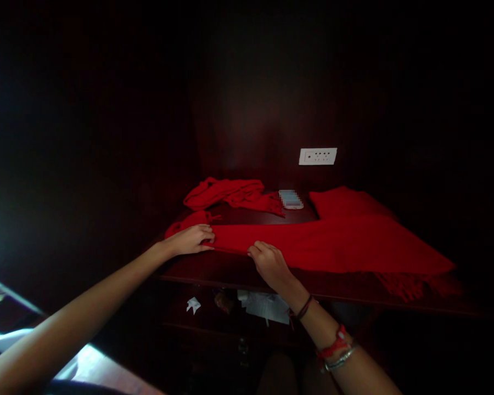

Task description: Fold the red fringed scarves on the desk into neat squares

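Observation:
A red fringed scarf lies lengthwise on a dark wooden shelf, folded narrow at its left and spread wider at its right. On its left part rests my left hand, fingers bent and the thumb apart from them. My right hand pinches the scarf's near edge around its middle. Under and beside my left wrist, a bunched red fringed end shows; I cannot tell whether it belongs to the same scarf. The fingertips of my right hand are partly hidden by the hand itself.
Another crumpled red scarf lies at the back left, beside a phone. A white socket plate is on the back wall. Below the shelf's front edge, a lower level holds papers and a white scrap.

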`<control>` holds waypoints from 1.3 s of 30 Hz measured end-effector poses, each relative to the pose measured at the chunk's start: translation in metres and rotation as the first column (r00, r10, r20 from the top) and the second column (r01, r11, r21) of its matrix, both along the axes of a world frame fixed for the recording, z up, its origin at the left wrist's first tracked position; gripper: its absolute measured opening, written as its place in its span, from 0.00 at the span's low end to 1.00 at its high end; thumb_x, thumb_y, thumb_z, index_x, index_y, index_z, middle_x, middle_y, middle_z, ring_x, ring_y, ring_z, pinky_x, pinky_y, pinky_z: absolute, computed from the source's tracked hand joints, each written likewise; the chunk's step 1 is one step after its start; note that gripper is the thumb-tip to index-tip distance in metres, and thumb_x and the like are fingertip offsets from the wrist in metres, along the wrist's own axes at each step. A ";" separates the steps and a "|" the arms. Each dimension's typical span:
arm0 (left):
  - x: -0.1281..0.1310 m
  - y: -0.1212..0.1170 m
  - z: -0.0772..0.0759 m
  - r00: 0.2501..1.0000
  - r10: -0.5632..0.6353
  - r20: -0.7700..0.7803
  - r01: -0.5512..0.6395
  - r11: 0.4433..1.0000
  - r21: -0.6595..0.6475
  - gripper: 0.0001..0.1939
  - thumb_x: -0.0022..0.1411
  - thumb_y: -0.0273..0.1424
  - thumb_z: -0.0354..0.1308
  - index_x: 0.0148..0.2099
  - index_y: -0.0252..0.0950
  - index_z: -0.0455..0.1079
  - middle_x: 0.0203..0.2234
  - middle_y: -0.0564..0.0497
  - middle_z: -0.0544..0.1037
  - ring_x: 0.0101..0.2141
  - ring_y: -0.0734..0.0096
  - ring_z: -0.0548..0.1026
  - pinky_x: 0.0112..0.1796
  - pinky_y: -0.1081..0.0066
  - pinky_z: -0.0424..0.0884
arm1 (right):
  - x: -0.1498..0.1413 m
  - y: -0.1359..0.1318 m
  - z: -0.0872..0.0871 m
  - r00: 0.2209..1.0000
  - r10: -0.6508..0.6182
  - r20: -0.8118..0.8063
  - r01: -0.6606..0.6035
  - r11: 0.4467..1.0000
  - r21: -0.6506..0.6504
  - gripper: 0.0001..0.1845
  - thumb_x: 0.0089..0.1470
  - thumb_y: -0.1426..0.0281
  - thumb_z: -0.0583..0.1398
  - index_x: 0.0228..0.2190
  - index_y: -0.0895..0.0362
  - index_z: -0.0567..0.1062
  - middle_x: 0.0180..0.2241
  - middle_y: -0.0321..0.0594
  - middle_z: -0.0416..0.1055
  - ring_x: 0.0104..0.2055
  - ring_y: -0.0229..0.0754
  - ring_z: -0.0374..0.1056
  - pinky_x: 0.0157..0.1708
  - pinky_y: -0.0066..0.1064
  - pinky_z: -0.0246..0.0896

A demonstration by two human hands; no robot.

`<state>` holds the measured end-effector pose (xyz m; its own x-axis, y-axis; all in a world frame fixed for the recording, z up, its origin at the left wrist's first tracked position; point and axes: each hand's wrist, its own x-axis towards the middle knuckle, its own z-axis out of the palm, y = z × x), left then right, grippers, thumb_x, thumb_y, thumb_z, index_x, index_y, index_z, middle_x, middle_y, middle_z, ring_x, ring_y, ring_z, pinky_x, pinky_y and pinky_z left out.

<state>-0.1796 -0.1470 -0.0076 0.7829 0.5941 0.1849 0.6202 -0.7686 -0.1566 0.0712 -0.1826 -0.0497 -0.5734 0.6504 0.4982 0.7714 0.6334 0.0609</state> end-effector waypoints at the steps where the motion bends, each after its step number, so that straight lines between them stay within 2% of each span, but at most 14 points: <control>1: -0.003 0.001 0.002 1.000 0.011 0.002 -0.011 1.000 -0.011 0.12 0.57 0.38 0.48 0.29 0.34 0.65 0.24 0.52 0.68 0.28 0.74 0.67 0.34 0.75 0.61 | 0.000 0.000 0.000 1.000 -0.002 -0.001 0.002 1.000 0.000 0.07 0.53 0.73 0.50 0.28 0.57 0.68 0.28 0.38 0.66 0.31 0.37 0.61 0.31 0.26 0.53; 7: -0.022 0.008 0.015 0.989 0.116 -0.091 -0.113 0.993 0.037 0.10 0.56 0.34 0.46 0.33 0.36 0.67 0.30 0.50 0.69 0.31 0.73 0.68 0.33 0.76 0.61 | 0.003 0.000 0.001 1.000 -0.028 0.007 0.028 1.000 -0.006 0.07 0.53 0.73 0.50 0.28 0.57 0.68 0.28 0.38 0.66 0.31 0.37 0.61 0.31 0.26 0.53; 12: -0.036 0.018 0.035 0.948 0.272 -0.164 -0.227 0.942 0.248 0.10 0.51 0.32 0.49 0.33 0.37 0.69 0.28 0.48 0.72 0.35 0.65 0.66 0.41 0.66 0.57 | 0.001 0.000 0.001 0.999 -0.037 -0.012 0.037 0.999 -0.001 0.08 0.54 0.74 0.49 0.29 0.57 0.68 0.28 0.39 0.66 0.32 0.37 0.61 0.32 0.27 0.53; 15: -0.050 0.023 0.053 0.898 0.418 -0.136 -0.330 0.845 0.421 0.09 0.48 0.31 0.50 0.32 0.37 0.69 0.30 0.47 0.72 0.38 0.60 0.64 0.45 0.59 0.52 | 0.001 0.000 0.000 0.999 -0.043 -0.015 0.044 0.999 0.016 0.08 0.53 0.74 0.49 0.29 0.57 0.68 0.28 0.39 0.66 0.31 0.38 0.61 0.31 0.27 0.53; 18: -0.070 0.025 0.064 0.814 0.581 0.018 -0.479 0.653 0.587 0.10 0.48 0.29 0.50 0.34 0.35 0.69 0.32 0.44 0.71 0.41 0.56 0.62 0.46 0.55 0.48 | 0.003 0.000 0.000 0.997 -0.075 -0.014 0.075 0.997 0.030 0.08 0.52 0.75 0.50 0.28 0.57 0.68 0.28 0.40 0.66 0.31 0.38 0.61 0.31 0.28 0.53; 19: -0.075 0.025 0.065 0.778 0.625 0.064 -0.527 0.594 0.608 0.10 0.49 0.29 0.50 0.35 0.34 0.68 0.33 0.43 0.70 0.41 0.55 0.62 0.45 0.54 0.49 | 0.003 -0.001 0.000 0.997 -0.082 -0.011 0.082 0.996 0.031 0.08 0.52 0.75 0.50 0.28 0.57 0.68 0.28 0.40 0.66 0.31 0.38 0.61 0.31 0.28 0.53; 21: -0.082 0.022 0.062 0.708 0.704 0.054 -0.603 0.563 0.566 0.10 0.49 0.26 0.49 0.35 0.31 0.68 0.33 0.41 0.70 0.40 0.55 0.64 0.42 0.56 0.53 | 0.004 -0.001 0.000 0.997 -0.078 -0.003 0.078 0.996 0.033 0.08 0.53 0.75 0.50 0.28 0.57 0.68 0.28 0.39 0.66 0.31 0.38 0.61 0.31 0.28 0.53; 24: -0.070 0.015 0.051 0.609 0.790 -0.073 -0.720 0.589 0.366 0.10 0.50 0.26 0.50 0.34 0.31 0.69 0.31 0.39 0.71 0.36 0.54 0.67 0.37 0.58 0.58 | 0.003 -0.002 0.000 0.999 -0.043 0.020 0.043 0.999 0.032 0.08 0.53 0.75 0.50 0.27 0.57 0.68 0.28 0.38 0.66 0.31 0.38 0.61 0.31 0.28 0.53; 26: -0.048 0.008 0.045 0.640 0.763 -0.085 -0.726 0.638 0.257 0.13 0.51 0.31 0.49 0.38 0.33 0.68 0.35 0.39 0.70 0.37 0.53 0.67 0.35 0.58 0.60 | 0.003 -0.002 0.000 0.999 -0.027 0.039 0.026 0.999 0.024 0.08 0.52 0.76 0.50 0.27 0.57 0.68 0.28 0.38 0.66 0.31 0.38 0.61 0.31 0.27 0.52; 27: -0.035 0.005 0.043 0.717 0.692 -0.083 -0.664 0.714 0.222 0.15 0.52 0.32 0.49 0.42 0.34 0.67 0.38 0.39 0.68 0.39 0.54 0.66 0.36 0.58 0.60 | 0.003 -0.002 0.001 0.999 -0.022 0.045 0.021 1.000 0.020 0.08 0.52 0.76 0.51 0.27 0.57 0.68 0.28 0.38 0.66 0.31 0.38 0.61 0.31 0.27 0.52; 29: -0.006 -0.001 0.040 0.907 0.410 -0.096 -0.394 0.907 0.146 0.18 0.53 0.33 0.50 0.47 0.38 0.62 0.45 0.43 0.64 0.45 0.57 0.62 0.41 0.60 0.59 | 0.003 -0.003 0.001 0.999 -0.016 0.040 0.015 1.000 0.014 0.07 0.52 0.75 0.51 0.27 0.57 0.69 0.28 0.38 0.65 0.31 0.37 0.60 0.31 0.27 0.52; 31: 0.021 -0.004 0.036 0.988 0.132 -0.084 -0.128 0.991 0.049 0.19 0.53 0.34 0.51 0.49 0.40 0.59 0.50 0.46 0.60 0.50 0.61 0.57 0.45 0.62 0.56 | 0.004 -0.003 0.000 1.000 -0.010 0.015 0.010 1.000 0.011 0.08 0.52 0.74 0.51 0.28 0.57 0.69 0.28 0.38 0.65 0.31 0.37 0.60 0.32 0.26 0.52; 34: 0.047 -0.003 0.031 0.998 -0.042 -0.050 0.038 0.996 -0.082 0.15 0.54 0.32 0.52 0.45 0.38 0.63 0.47 0.47 0.64 0.49 0.64 0.58 0.47 0.63 0.55 | 0.005 -0.004 0.000 1.000 0.007 -0.010 -0.007 1.000 0.012 0.09 0.53 0.74 0.50 0.29 0.56 0.69 0.29 0.37 0.65 0.31 0.36 0.60 0.33 0.26 0.51; 39: 0.045 0.003 0.031 0.988 -0.098 -0.119 0.069 0.972 -0.226 0.03 0.51 0.28 0.54 0.29 0.34 0.68 0.43 0.48 0.68 0.43 0.69 0.66 0.44 0.70 0.59 | 0.004 -0.006 -0.001 0.997 0.069 0.040 -0.069 0.998 0.009 0.08 0.53 0.74 0.51 0.28 0.57 0.69 0.29 0.37 0.65 0.31 0.36 0.60 0.33 0.27 0.51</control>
<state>-0.1345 -0.1436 0.0232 0.8402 0.5401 -0.0482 0.5379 -0.8414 -0.0517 0.0755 -0.1884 -0.0507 -0.6359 0.6039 0.4805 0.7229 0.6841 0.0971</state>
